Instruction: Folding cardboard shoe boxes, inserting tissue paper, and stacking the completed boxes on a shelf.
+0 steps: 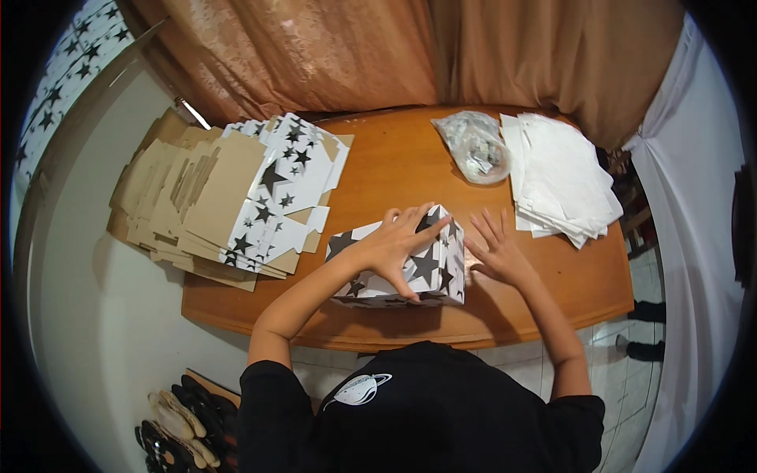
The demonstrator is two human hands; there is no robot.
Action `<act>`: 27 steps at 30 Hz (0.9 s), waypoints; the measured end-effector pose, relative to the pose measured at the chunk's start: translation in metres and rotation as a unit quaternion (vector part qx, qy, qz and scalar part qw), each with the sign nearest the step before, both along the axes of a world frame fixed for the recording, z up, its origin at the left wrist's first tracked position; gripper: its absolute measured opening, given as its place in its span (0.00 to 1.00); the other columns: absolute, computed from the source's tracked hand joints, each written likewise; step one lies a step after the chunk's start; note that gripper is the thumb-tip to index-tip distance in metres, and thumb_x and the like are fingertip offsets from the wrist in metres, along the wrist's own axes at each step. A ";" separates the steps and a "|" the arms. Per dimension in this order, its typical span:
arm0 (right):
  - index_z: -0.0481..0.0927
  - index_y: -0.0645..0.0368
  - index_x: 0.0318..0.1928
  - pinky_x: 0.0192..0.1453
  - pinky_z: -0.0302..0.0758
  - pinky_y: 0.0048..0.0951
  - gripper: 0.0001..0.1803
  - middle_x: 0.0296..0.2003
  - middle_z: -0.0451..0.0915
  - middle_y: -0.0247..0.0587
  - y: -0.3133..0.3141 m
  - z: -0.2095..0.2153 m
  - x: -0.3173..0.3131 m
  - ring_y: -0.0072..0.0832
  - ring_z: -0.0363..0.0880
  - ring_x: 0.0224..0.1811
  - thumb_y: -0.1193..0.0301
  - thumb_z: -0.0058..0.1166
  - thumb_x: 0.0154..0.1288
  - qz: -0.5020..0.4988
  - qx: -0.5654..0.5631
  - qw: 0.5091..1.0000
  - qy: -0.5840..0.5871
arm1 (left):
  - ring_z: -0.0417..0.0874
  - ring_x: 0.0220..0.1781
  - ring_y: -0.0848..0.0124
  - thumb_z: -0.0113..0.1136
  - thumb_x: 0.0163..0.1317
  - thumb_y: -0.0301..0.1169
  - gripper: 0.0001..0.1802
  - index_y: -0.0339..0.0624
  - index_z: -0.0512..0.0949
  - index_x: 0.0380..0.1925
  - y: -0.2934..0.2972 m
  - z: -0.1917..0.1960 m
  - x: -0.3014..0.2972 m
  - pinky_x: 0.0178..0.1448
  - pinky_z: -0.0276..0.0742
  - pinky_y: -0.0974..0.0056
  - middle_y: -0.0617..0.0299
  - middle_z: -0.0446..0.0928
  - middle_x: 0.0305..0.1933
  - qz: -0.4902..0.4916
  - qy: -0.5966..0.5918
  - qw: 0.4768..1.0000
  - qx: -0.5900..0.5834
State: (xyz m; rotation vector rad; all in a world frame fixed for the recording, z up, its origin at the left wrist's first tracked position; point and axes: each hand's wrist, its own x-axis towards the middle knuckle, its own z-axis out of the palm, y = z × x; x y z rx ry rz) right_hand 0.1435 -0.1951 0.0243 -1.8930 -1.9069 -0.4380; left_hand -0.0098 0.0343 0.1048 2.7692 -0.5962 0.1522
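Observation:
A white cardboard box (426, 266) printed with black stars sits closed near the front edge of the wooden table. My left hand (400, 243) lies across its top with the fingers spread, thumb toward the near edge and fingertips by the far right corner. Just beyond the box's right end, my right hand (498, 251) is held with its fingers apart. Whether its fingertips touch the box's end, I cannot tell. Nothing is in its grasp.
Flat, unfolded star-printed box blanks (272, 197) and brown cardboard are stacked on the left. A clear plastic bag (473, 147) with small contents and a pile of white paper sheets (560, 177) lie at the back right of the table (386, 158). Shoes (181, 418) stand on the floor, lower left.

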 end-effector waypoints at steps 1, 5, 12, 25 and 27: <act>0.59 0.42 0.63 0.66 0.41 0.65 0.53 0.67 0.49 0.43 0.023 0.018 0.004 0.49 0.44 0.69 0.66 0.70 0.30 0.014 0.003 1.000 -0.002 | 0.59 0.59 0.45 0.67 0.14 0.66 0.77 0.49 0.41 0.68 0.012 0.001 -0.009 0.55 0.53 0.48 0.33 0.47 0.65 0.003 -0.004 0.999 -0.052; 0.57 0.41 0.65 0.68 0.39 0.62 0.58 0.67 0.51 0.35 0.104 0.098 -0.008 0.41 0.45 0.70 0.62 0.70 0.25 0.191 -0.055 0.973 -0.120 | 0.56 0.62 0.47 0.68 0.14 0.66 0.82 0.37 0.32 0.66 0.038 0.030 -0.050 0.57 0.52 0.50 0.36 0.50 0.64 0.032 -0.041 0.998 -0.039; 0.59 0.45 0.63 0.69 0.41 0.59 0.54 0.63 0.60 0.28 0.210 0.158 -0.055 0.28 0.53 0.68 0.64 0.68 0.27 0.333 -0.013 0.924 -0.186 | 0.45 0.69 0.41 0.69 0.18 0.65 0.79 0.45 0.34 0.68 0.084 0.111 -0.141 0.66 0.37 0.41 0.37 0.44 0.68 0.160 -0.020 0.986 -0.031; 0.59 0.62 0.52 0.61 0.62 0.57 0.43 0.53 0.59 0.47 0.377 0.258 -0.175 0.49 0.57 0.56 0.52 0.66 0.42 0.222 0.574 0.786 -0.061 | 0.60 0.65 0.56 0.66 0.41 0.56 0.35 0.63 0.72 0.53 0.129 0.243 -0.293 0.65 0.52 0.44 0.60 0.61 0.64 0.327 -0.427 0.749 0.387; 0.60 0.66 0.52 0.58 0.62 0.50 0.44 0.53 0.58 0.49 0.403 0.288 -0.197 0.51 0.57 0.56 0.51 0.66 0.42 0.171 0.614 0.769 -0.053 | 0.56 0.67 0.50 0.67 0.41 0.55 0.39 0.66 0.67 0.57 0.149 0.266 -0.300 0.64 0.53 0.42 0.52 0.50 0.69 0.314 -0.451 0.721 0.423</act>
